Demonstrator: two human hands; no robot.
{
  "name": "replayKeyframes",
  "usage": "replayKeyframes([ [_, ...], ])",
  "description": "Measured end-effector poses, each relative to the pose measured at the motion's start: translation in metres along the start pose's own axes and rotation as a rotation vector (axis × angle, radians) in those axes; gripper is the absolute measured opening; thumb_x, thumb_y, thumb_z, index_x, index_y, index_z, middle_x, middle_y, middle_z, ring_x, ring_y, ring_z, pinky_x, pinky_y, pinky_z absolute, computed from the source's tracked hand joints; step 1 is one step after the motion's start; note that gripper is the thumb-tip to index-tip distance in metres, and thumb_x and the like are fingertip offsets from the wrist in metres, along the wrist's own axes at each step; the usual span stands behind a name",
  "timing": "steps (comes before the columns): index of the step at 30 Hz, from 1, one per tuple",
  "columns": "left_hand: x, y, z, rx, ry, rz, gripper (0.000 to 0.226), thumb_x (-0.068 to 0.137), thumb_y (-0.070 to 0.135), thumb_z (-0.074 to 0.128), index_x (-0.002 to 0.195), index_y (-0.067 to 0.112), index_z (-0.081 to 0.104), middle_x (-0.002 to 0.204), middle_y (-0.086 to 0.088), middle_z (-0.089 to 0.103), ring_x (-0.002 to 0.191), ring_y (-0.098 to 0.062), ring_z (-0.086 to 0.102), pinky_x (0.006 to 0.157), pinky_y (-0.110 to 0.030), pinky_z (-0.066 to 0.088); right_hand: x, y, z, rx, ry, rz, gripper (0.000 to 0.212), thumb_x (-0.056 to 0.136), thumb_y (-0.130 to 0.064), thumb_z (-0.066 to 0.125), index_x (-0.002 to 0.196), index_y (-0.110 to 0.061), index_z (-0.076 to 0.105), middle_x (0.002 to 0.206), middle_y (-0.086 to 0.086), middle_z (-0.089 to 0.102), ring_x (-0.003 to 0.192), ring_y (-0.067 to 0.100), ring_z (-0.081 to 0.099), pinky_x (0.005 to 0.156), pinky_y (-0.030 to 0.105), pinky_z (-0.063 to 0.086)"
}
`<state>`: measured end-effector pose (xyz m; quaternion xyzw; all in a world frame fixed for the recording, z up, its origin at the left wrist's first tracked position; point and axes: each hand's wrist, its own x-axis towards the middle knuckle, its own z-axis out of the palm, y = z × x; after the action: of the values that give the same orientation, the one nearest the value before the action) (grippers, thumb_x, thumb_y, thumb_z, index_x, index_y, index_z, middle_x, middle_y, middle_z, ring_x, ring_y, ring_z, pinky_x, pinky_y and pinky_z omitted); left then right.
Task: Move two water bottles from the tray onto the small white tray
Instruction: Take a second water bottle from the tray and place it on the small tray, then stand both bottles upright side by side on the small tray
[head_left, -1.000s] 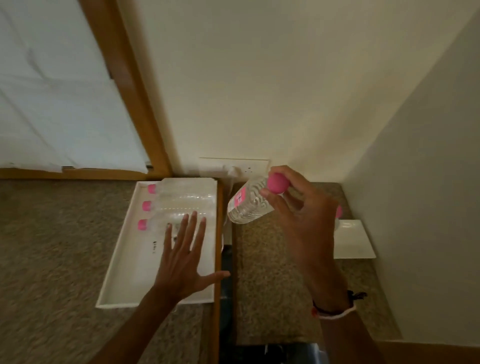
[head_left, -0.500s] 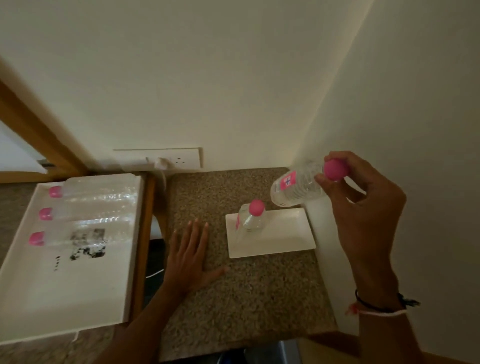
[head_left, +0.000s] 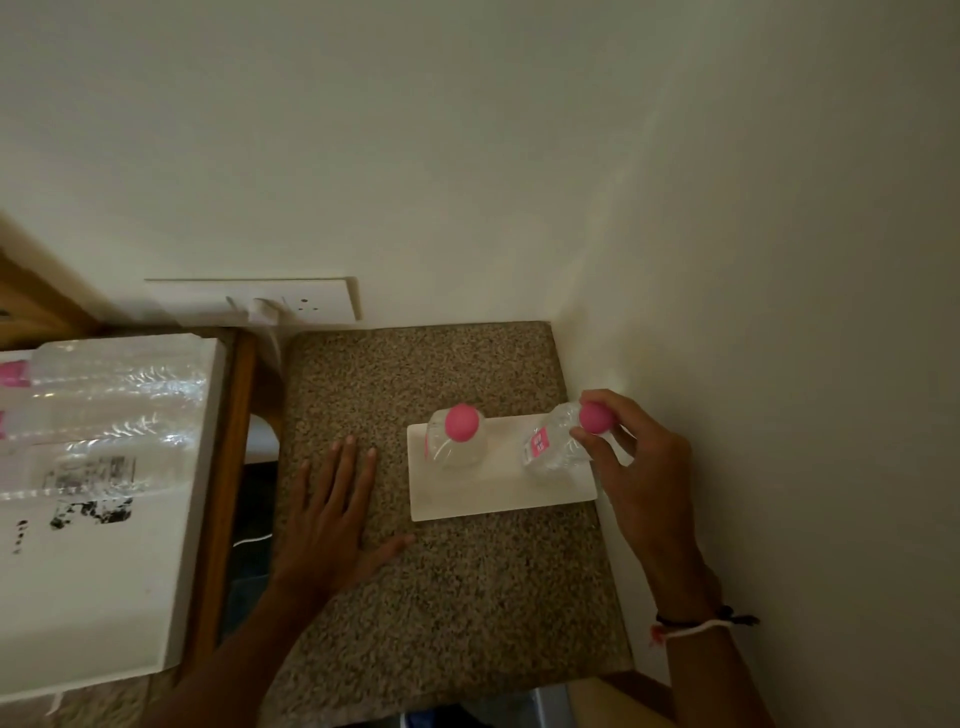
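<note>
Right hand (head_left: 641, 467) grips bottle 2 (head_left: 550, 448) by its pink cap (head_left: 595, 419), fingertips (head_left: 581, 432) closed around cap and neck. A top grip probably suits a narrow landing spot: it keeps the palm off the small tray (head_left: 498, 493) and away from the side wall (head_left: 779, 312) just beside it. Bottle 2 leans, base toward the tray's right half. Base looks on or just above the tray surface; contact cannot be told from this view.

Bottle 1 (head_left: 457, 441) stands upright on the tray's left half, free of any hand. The 2 bottles are apart, with a gap of bare tray between them.

Left hand (head_left: 332, 514) lies flat on the granite counter (head_left: 467, 597), fingers spread, holding nothing, near the tray's left edge but not touching it. Likely a brace while the body leans right.

Judgement: final step, setting down bottle 2; release not yet made.

Hard to read:
- Big tray (head_left: 104, 597) at left is cut off by the frame. Clear bottles lie on it, with glare and wrapping blurring them; count uncertain.
- Dim light; bottle labels illegible.
- Right thumb mostly hidden behind the cap.
</note>
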<state>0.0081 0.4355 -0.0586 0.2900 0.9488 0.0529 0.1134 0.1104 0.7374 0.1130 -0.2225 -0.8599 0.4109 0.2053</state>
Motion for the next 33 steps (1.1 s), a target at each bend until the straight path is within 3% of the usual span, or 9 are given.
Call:
replayKeyframes([
  [7, -0.001, 0.000, 0.001, 0.004, 0.002, 0.004, 0.119, 0.071, 0.093, 0.037, 0.158, 0.017, 0.009, 0.169, -0.011, 0.003, 0.157, -0.028, 0.003, 0.126, -0.054, 0.001, 0.005, 0.000, -0.002, -0.024, -0.053, -0.023, 0.037, 0.085, -0.013, 0.078, 0.120, -0.020, 0.069, 0.115, -0.011, 0.070, 0.107, 0.011, 0.068, 0.096, 0.041, 0.059],
  [13, -0.002, 0.004, -0.007, 0.020, -0.008, 0.019, 0.117, 0.074, 0.092, 0.035, 0.158, 0.014, 0.011, 0.168, -0.015, 0.007, 0.156, -0.031, 0.006, 0.124, -0.061, 0.014, 0.005, 0.001, 0.004, -0.046, -0.068, -0.037, 0.043, 0.086, -0.014, 0.076, 0.127, -0.012, 0.064, 0.124, 0.001, 0.070, 0.113, 0.015, 0.066, 0.101, 0.034, 0.055],
  [16, -0.003, 0.003, -0.013, 0.007, 0.000, 0.015, 0.106, 0.080, 0.088, 0.025, 0.158, 0.017, 0.011, 0.168, -0.013, 0.007, 0.156, -0.029, 0.005, 0.125, -0.058, 0.012, 0.004, 0.001, 0.009, -0.041, -0.051, -0.033, 0.046, 0.087, -0.014, 0.075, 0.131, -0.010, 0.062, 0.125, 0.001, 0.067, 0.114, 0.014, 0.063, 0.100, 0.030, 0.052],
  [18, -0.001, 0.002, -0.023, -0.028, 0.034, 0.031, 0.091, 0.089, 0.078, 0.015, 0.156, 0.017, 0.023, 0.165, -0.015, 0.021, 0.154, -0.031, 0.020, 0.123, -0.055, 0.020, 0.002, 0.002, 0.013, -0.035, -0.029, -0.017, 0.052, 0.086, -0.016, 0.077, 0.134, -0.011, 0.058, 0.128, 0.000, 0.065, 0.116, 0.012, 0.060, 0.100, 0.027, 0.050],
  [22, 0.010, 0.015, -0.049, -0.210, 0.164, -0.001, 0.067, 0.100, 0.056, 0.021, 0.133, 0.009, 0.054, 0.132, -0.017, 0.060, 0.115, -0.029, 0.061, 0.096, -0.047, 0.053, -0.011, 0.011, 0.025, 0.009, 0.002, 0.099, 0.068, 0.079, -0.031, 0.082, 0.139, -0.018, 0.052, 0.132, -0.003, 0.062, 0.118, 0.008, 0.057, 0.098, 0.019, 0.045],
  [26, 0.025, 0.038, -0.060, -0.529, 0.133, -0.129, 0.027, 0.102, 0.025, 0.047, 0.122, 0.012, 0.059, 0.111, -0.009, 0.066, 0.095, -0.017, 0.060, 0.078, -0.029, 0.047, -0.031, 0.030, 0.039, -0.050, -0.009, 0.258, 0.069, 0.072, -0.050, 0.082, 0.130, -0.024, 0.055, 0.123, -0.006, 0.064, 0.114, 0.011, 0.059, 0.094, 0.028, 0.049],
  [28, 0.030, 0.048, -0.063, -0.721, 0.024, -0.224, 0.026, 0.102, 0.018, 0.049, 0.125, 0.010, 0.059, 0.106, -0.009, 0.070, 0.090, -0.019, 0.066, 0.073, -0.028, 0.051, -0.041, 0.039, 0.046, -0.106, -0.033, 0.336, 0.074, 0.071, -0.051, 0.082, 0.131, -0.021, 0.053, 0.125, -0.001, 0.063, 0.117, 0.018, 0.059, 0.096, 0.034, 0.050],
  [31, 0.034, 0.059, -0.065, -0.943, -0.112, -0.323, 0.037, 0.099, 0.006, 0.054, 0.135, 0.005, 0.051, 0.113, -0.020, 0.070, 0.092, -0.031, 0.071, 0.078, -0.046, 0.062, -0.047, 0.047, 0.055, -0.128, -0.080, 0.416, 0.082, 0.073, -0.049, 0.082, 0.141, -0.021, 0.046, 0.133, 0.003, 0.058, 0.124, 0.022, 0.055, 0.103, 0.042, 0.049],
  [33, 0.036, 0.060, -0.063, -0.957, -0.138, -0.342, 0.045, 0.095, 0.000, 0.057, 0.139, 0.004, 0.049, 0.120, -0.022, 0.067, 0.090, -0.026, 0.069, 0.068, -0.035, 0.063, -0.046, 0.047, 0.058, -0.122, -0.067, 0.431, 0.082, 0.073, -0.048, 0.082, 0.142, -0.021, 0.046, 0.134, 0.004, 0.059, 0.126, 0.023, 0.054, 0.105, 0.044, 0.049],
])
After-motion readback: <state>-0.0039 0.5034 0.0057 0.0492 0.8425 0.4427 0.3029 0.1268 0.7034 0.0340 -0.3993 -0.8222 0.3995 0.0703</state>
